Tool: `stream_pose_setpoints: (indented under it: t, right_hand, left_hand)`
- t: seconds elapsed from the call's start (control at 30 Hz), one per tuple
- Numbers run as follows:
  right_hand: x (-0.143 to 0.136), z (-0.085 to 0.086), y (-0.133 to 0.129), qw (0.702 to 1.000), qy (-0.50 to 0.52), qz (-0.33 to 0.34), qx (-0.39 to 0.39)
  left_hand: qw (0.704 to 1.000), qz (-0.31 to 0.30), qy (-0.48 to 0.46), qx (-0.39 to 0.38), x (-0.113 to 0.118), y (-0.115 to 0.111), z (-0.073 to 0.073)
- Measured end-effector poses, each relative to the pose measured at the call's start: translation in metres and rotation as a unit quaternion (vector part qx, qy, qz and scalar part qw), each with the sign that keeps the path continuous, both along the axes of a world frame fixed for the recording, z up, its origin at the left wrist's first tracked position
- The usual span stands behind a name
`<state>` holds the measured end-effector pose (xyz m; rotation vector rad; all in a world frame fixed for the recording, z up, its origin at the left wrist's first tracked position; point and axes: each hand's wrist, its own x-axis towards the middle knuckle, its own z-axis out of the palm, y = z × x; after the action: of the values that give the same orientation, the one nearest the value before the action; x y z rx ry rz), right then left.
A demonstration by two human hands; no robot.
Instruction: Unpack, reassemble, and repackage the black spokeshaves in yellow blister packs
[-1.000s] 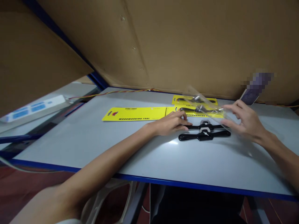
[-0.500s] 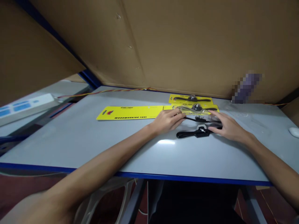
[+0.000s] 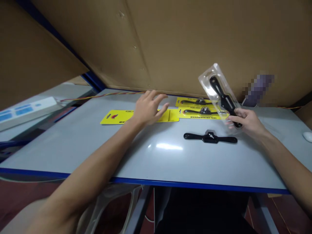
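My right hand (image 3: pixel 246 121) grips a black spokeshave (image 3: pixel 223 97) together with its clear plastic blister shell (image 3: pixel 207 78), raised and tilted above the table. Over the yellow backing cards (image 3: pixel 114 118) at the left, my left hand (image 3: pixel 149 107) hovers or rests with fingers apart, holding nothing; contact with the cards is unclear. A second black spokeshave (image 3: pixel 211 137) lies bare on the table, in front of two packaged spokeshaves (image 3: pixel 200 110) on yellow cards.
A white power strip (image 3: pixel 26 110) sits on the neighbouring surface at left. Red and yellow wires (image 3: pixel 104 95) run along the table's back edge below a cardboard wall (image 3: pixel 182 42). A white object (image 3: pixel 307 136) is at the right edge, and a blurred-out purple item (image 3: pixel 259 87) stands behind.
My right hand has lifted a spokeshave in its clear shell up off the table. My left hand has let go and moved left over the yellow cards.
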<state>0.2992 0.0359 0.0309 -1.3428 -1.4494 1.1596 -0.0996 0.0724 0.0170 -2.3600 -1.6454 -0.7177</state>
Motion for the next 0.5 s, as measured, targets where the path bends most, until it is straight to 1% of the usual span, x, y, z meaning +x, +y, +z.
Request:
stream_pose_setpoints:
  t: [0.07, 0.1, 0.17, 0.27, 0.37, 0.43, 0.5]
  right_hand:
    - [0.004, 0.001, 0.002, 0.998, 0.054, -0.001, -0.04]
    - [0.006, 0.0, 0.004, 0.997, 0.063, -0.002, -0.047]
    - [0.008, -0.005, 0.008, 0.997, 0.064, 0.001, -0.048]
    - [0.012, -0.012, 0.012, 0.999, 0.029, -0.001, -0.032]
    - [0.014, -0.014, 0.011, 0.999, -0.032, 0.006, -0.002]
    - [0.015, -0.012, 0.009, 0.997, -0.061, 0.01, 0.04]
    - [0.015, -0.009, 0.007, 0.991, -0.096, 0.015, 0.09]
  left_hand:
    - [0.995, 0.041, 0.052, -0.076, -0.017, 0.009, -0.002]
    - [0.99, 0.056, 0.068, -0.108, -0.023, 0.013, -0.004]
    - [0.982, 0.076, 0.085, -0.148, -0.029, 0.021, -0.009]
    - [0.979, 0.082, 0.099, -0.159, -0.028, 0.028, -0.019]
    - [0.979, 0.085, 0.094, -0.158, -0.023, 0.031, -0.024]
    - [0.98, 0.096, 0.08, -0.157, -0.021, 0.031, -0.023]
    - [0.981, 0.109, 0.061, -0.149, -0.021, 0.029, -0.018]
